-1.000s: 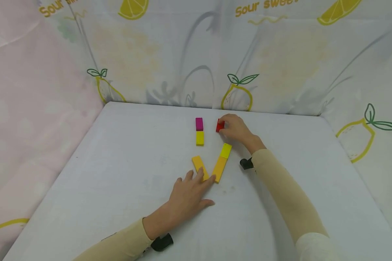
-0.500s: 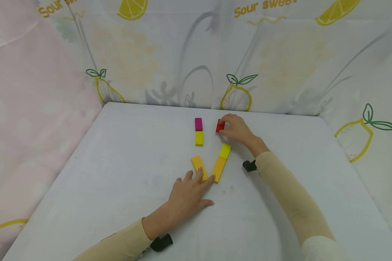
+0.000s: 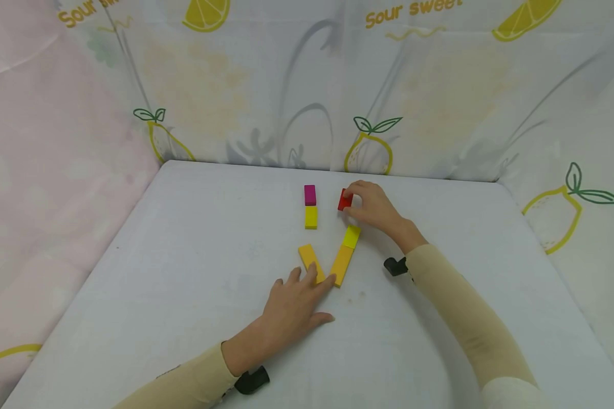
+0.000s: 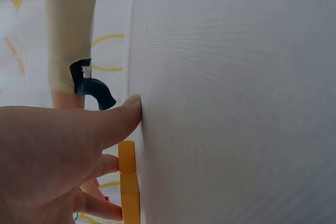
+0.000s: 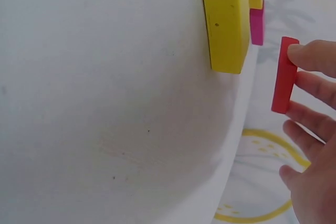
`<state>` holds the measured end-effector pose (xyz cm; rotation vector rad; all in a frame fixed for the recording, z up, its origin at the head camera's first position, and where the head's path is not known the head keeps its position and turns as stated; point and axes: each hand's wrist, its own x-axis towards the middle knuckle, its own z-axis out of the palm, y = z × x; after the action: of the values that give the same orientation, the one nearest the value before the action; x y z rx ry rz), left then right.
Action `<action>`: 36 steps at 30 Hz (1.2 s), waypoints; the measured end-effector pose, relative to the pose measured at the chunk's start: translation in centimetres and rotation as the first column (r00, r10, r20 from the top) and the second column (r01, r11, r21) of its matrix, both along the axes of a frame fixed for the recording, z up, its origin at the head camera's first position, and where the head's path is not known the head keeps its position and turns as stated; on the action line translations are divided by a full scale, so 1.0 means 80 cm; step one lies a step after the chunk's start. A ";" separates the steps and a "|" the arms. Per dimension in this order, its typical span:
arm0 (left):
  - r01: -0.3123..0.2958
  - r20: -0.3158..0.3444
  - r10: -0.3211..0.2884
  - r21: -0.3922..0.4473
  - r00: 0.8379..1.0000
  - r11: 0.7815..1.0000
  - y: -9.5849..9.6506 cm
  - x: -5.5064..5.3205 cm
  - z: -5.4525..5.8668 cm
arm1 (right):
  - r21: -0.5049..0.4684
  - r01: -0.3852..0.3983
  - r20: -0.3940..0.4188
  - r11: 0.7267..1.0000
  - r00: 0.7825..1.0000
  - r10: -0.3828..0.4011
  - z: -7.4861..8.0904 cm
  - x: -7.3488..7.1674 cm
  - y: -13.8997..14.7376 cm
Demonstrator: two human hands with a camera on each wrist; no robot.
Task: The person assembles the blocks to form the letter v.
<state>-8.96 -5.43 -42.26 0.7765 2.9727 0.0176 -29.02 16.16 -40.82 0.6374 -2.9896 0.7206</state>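
Observation:
My right hand (image 3: 377, 209) pinches a small red block (image 3: 344, 200) between thumb and fingertips near the back of the table. In the right wrist view the red block (image 5: 285, 74) seems to stand clear of the tabletop. My left hand (image 3: 290, 301) lies with fingers spread, its fingertips at the near ends of two orange blocks, one on the left (image 3: 308, 257) and one on the right (image 3: 341, 267), set in a V. A yellow block (image 3: 352, 236) adjoins the right orange block's far end. Left of the red block, a magenta block (image 3: 310, 195) meets another yellow block (image 3: 311, 217) end to end.
A white cloth covers the table (image 3: 184, 272). Its back edge meets a lemon-print curtain (image 3: 266, 85), and a pink cloth (image 3: 46, 142) hangs at the left. A black camera mount (image 3: 252, 380) sits at the left wrist, another (image 3: 395, 266) at the right.
My right hand and the red block have shifted slightly toward me, and the right forearm has swung a little outward. The left hand stays in place on the orange blocks.

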 end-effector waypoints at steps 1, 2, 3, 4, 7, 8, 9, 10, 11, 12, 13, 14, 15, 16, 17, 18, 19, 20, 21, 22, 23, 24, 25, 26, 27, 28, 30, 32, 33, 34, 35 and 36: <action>0.000 0.001 0.000 0.000 1.000 1.000 0.000 0.000 0.000 | -0.004 0.000 -0.004 1.000 1.000 -0.001 0.001 0.002 0.000; 0.001 0.001 -0.001 0.001 1.000 1.000 0.000 0.000 0.001 | -0.007 0.001 -0.008 1.000 1.000 -0.001 0.003 0.003 0.000; 0.002 0.003 -0.002 0.001 1.000 1.000 0.000 0.000 0.001 | -0.010 -0.001 -0.014 1.000 1.000 0.001 0.004 0.005 0.001; 0.002 0.004 -0.002 0.001 1.000 1.000 0.000 0.000 0.002 | -0.014 -0.003 -0.019 1.000 1.000 0.003 0.005 0.006 0.001; 0.004 0.005 -0.004 0.006 1.000 1.000 0.000 0.000 0.002 | -0.010 -0.009 -0.036 1.000 0.999 0.009 0.005 0.008 0.003; 0.005 0.004 -0.005 0.008 1.000 1.000 0.000 0.000 0.001 | -0.008 -0.011 -0.040 1.000 0.999 0.010 0.005 0.009 0.004; 0.006 0.003 -0.006 0.009 1.000 1.000 0.000 0.000 0.001 | -0.007 -0.011 -0.044 1.000 0.999 0.011 0.005 0.010 0.005; 0.006 0.001 -0.006 0.012 1.000 1.000 0.000 0.000 0.001 | -0.003 -0.011 -0.044 1.000 0.999 0.011 0.005 0.011 0.006; 0.005 0.000 -0.005 0.013 1.000 1.000 0.000 0.000 0.000 | 0.001 -0.009 -0.042 1.000 0.999 0.009 0.005 0.012 0.007; 0.005 0.000 -0.005 0.013 1.000 1.000 0.000 0.000 0.000 | 0.004 -0.008 -0.039 1.000 0.999 0.008 0.004 0.013 0.007; 0.004 0.001 -0.004 0.012 1.000 1.000 0.000 0.000 0.000 | 0.005 -0.007 -0.037 1.000 0.999 0.008 0.004 0.014 0.008; 0.003 0.003 -0.003 0.010 1.000 1.000 0.000 0.000 0.000 | 0.005 -0.007 -0.034 1.000 0.999 0.007 0.003 0.015 0.009; 0.001 0.007 -0.001 0.010 1.000 1.000 0.000 0.000 0.000 | 0.006 -0.007 -0.032 1.000 0.999 0.007 0.003 0.016 0.010; -0.001 0.010 0.001 0.010 1.000 1.000 0.000 -0.001 0.000 | 0.006 -0.007 -0.032 1.000 0.999 0.007 0.002 0.017 0.010; -0.002 0.013 0.002 0.009 1.000 1.000 0.001 -0.001 -0.001 | 0.007 -0.007 -0.033 1.000 0.999 0.007 0.001 0.017 0.011; -0.002 0.016 0.002 0.010 1.000 1.000 0.001 -0.001 -0.001 | 0.008 -0.008 -0.035 1.000 0.999 0.008 0.000 0.017 0.012; -0.003 0.018 0.003 0.010 1.000 1.000 0.001 -0.001 0.000 | 0.007 -0.008 -0.037 1.000 0.999 0.009 0.000 0.018 0.012; -0.003 0.020 0.003 0.011 1.000 1.000 0.001 -0.001 0.000 | 0.006 -0.009 -0.040 1.000 0.999 0.009 -0.001 0.018 0.013; -0.003 0.023 0.003 0.013 1.000 1.000 0.001 -0.001 0.000 | 0.006 -0.010 -0.042 1.000 0.999 0.010 -0.001 0.018 0.013; -0.004 0.024 0.004 0.014 1.000 1.000 0.001 -0.001 0.000 | 0.007 -0.009 -0.043 1.000 0.999 0.009 -0.002 0.018 0.013; -0.004 0.026 0.004 0.014 1.000 1.000 0.001 -0.001 0.000 | 0.008 -0.009 -0.044 1.000 0.999 0.010 -0.002 0.018 0.014; -0.004 0.028 0.004 0.015 1.000 1.000 0.000 -0.001 0.000 | 0.008 -0.009 -0.044 1.000 0.999 0.010 -0.002 0.019 0.014; -0.005 0.030 0.005 0.015 1.000 1.000 0.000 -0.001 0.000 | 0.006 -0.009 -0.041 1.000 0.999 0.009 -0.002 0.019 0.014; -0.005 0.031 0.005 0.016 0.999 1.000 0.000 -0.001 0.000 | 0.007 -0.008 -0.039 1.000 0.999 0.008 -0.003 0.019 0.015; -0.006 0.033 0.005 0.017 0.999 1.000 0.000 -0.001 0.000 | 0.009 -0.006 -0.036 1.000 0.999 0.006 -0.004 0.019 0.016; -0.006 0.033 0.005 0.017 0.999 1.000 0.000 -0.001 0.000 | 0.010 -0.002 -0.034 1.000 0.999 0.002 -0.005 0.019 0.017; -0.006 0.031 0.006 0.018 0.999 1.000 0.000 -0.001 0.000 | 0.008 0.000 -0.032 1.000 0.999 0.000 -0.007 0.019 0.019; -0.007 0.029 0.006 0.017 1.000 1.000 0.000 -0.001 0.000 | 0.008 0.001 -0.034 1.000 0.999 -0.001 -0.009 0.018 0.020; -0.007 0.028 0.006 0.017 1.000 1.000 0.000 -0.001 0.000 | 0.006 0.000 -0.037 1.000 0.999 0.000 -0.010 0.018 0.021; -0.007 0.027 0.007 0.015 1.000 1.000 0.000 -0.001 0.000 | 0.004 -0.003 -0.039 1.000 0.999 0.004 -0.011 0.018 0.022; -0.008 0.026 0.008 0.015 1.000 1.000 0.000 -0.001 0.000 | 0.002 -0.007 -0.041 1.000 0.999 0.008 -0.011 0.018 0.022; -0.008 0.025 0.008 0.016 1.000 1.000 -0.001 -0.001 0.000 | 0.001 -0.010 -0.041 1.000 0.999 0.010 -0.011 0.018 0.023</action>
<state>-9.03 -5.47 -42.28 0.7601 2.9556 0.0515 -27.60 17.97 -41.73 0.6598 -2.9520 0.6983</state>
